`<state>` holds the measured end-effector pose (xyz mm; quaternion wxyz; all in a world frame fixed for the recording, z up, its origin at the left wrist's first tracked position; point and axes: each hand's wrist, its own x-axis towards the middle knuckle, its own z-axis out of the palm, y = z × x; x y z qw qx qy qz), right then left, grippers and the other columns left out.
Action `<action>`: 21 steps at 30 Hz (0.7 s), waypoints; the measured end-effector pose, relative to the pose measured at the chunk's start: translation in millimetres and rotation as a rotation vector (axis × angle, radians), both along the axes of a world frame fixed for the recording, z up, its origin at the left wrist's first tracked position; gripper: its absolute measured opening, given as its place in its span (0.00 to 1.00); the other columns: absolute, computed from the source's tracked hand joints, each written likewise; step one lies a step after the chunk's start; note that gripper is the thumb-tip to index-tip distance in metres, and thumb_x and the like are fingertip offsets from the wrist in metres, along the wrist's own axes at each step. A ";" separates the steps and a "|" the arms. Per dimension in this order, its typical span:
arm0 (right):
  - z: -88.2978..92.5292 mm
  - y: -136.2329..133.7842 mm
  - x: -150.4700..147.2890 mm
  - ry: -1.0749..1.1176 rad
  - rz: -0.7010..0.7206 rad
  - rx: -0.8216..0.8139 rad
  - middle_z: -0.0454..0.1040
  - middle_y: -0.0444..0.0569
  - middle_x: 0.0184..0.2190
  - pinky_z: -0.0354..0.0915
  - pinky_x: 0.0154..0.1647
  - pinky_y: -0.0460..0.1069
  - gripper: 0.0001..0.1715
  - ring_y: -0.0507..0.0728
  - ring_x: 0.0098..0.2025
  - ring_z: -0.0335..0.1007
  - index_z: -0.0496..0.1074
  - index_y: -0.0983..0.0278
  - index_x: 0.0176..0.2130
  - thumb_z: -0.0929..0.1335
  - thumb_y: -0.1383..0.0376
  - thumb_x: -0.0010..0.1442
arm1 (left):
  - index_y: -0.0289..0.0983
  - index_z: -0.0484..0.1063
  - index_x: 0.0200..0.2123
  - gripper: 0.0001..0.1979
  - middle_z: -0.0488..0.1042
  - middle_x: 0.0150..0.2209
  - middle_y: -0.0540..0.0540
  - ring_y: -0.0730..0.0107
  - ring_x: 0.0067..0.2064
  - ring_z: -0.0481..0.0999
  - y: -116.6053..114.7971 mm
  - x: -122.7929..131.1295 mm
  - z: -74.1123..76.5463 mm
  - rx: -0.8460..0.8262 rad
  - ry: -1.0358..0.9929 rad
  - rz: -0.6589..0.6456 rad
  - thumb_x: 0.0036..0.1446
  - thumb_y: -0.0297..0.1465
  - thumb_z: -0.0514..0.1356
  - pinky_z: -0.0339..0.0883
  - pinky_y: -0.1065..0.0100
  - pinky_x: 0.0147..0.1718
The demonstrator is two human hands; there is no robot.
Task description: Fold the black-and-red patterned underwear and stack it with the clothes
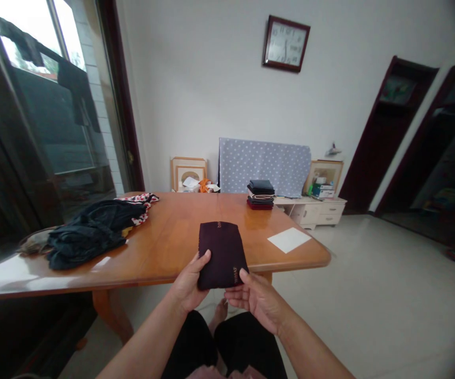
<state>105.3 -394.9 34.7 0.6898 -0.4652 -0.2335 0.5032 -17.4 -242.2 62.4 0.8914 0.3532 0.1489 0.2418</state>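
Note:
Between my hands is a folded dark maroon garment (220,252), a flat packet with small gold lettering along two of its edges. My left hand (190,281) grips its left side, thumb on top and fingers underneath. At the lower right corner, my right hand (261,300) pinches the cloth, its thumb over the lettering and its fingers curled below. The packet is held just over the near edge of the wooden table (180,226). What kind of garment it is cannot be told from its folded form.
Dark, loose clothes (89,231) lie heaped on the table's left side. A stack of folded clothes (261,194) stands at the far right, with a white sheet (289,240) nearer the right corner. Behind are a dotted cloth cover (265,166) and a white cabinet (322,213).

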 end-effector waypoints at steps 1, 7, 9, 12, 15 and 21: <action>1.4 -0.6 7.4 0.030 0.010 0.009 0.80 0.60 0.41 0.73 0.44 0.53 0.32 0.60 0.41 0.80 0.73 0.68 0.48 0.69 0.44 0.60 | 0.34 0.67 0.58 0.23 0.79 0.49 0.37 0.58 0.44 0.82 4.8 1.3 -1.9 -0.041 0.017 -0.012 0.61 0.33 0.64 0.74 0.61 0.47; 12.5 8.2 46.6 0.194 -0.014 0.047 0.79 0.62 0.43 0.71 0.49 0.55 0.41 0.62 0.46 0.78 0.73 0.70 0.48 0.63 0.36 0.60 | 0.29 0.70 0.53 0.17 0.82 0.39 0.40 0.61 0.36 0.83 27.5 4.4 -19.4 -0.204 0.034 -0.040 0.65 0.33 0.58 0.77 0.62 0.41; 15.7 14.8 49.8 0.191 0.018 0.065 0.79 0.61 0.42 0.71 0.49 0.55 0.41 0.61 0.44 0.78 0.74 0.70 0.47 0.63 0.36 0.60 | 0.29 0.70 0.54 0.18 0.82 0.39 0.39 0.59 0.38 0.83 30.6 6.1 -24.3 -0.195 0.048 -0.064 0.65 0.33 0.58 0.76 0.61 0.43; 21.2 23.8 48.5 0.135 0.070 0.135 0.79 0.58 0.46 0.70 0.49 0.55 0.35 0.60 0.46 0.77 0.74 0.67 0.49 0.66 0.40 0.60 | 0.30 0.69 0.57 0.22 0.81 0.43 0.36 0.55 0.42 0.83 30.9 9.0 -23.7 -0.084 0.133 -0.147 0.61 0.33 0.62 0.75 0.59 0.45; 27.2 27.0 51.5 0.053 0.073 0.186 0.76 0.55 0.53 0.68 0.53 0.57 0.32 0.62 0.53 0.73 0.72 0.62 0.55 0.72 0.48 0.58 | 0.36 0.66 0.61 0.29 0.78 0.50 0.34 0.52 0.45 0.82 29.8 10.8 -10.8 0.120 0.146 -0.296 0.57 0.31 0.66 0.73 0.57 0.47; 45.2 17.4 84.4 -0.132 0.210 0.080 0.76 0.55 0.52 0.64 0.56 0.58 0.34 0.63 0.53 0.72 0.73 0.63 0.54 0.77 0.52 0.51 | 0.40 0.62 0.64 0.34 0.75 0.54 0.36 0.55 0.46 0.80 40.0 11.9 24.0 0.421 0.141 -0.537 0.56 0.32 0.67 0.72 0.60 0.46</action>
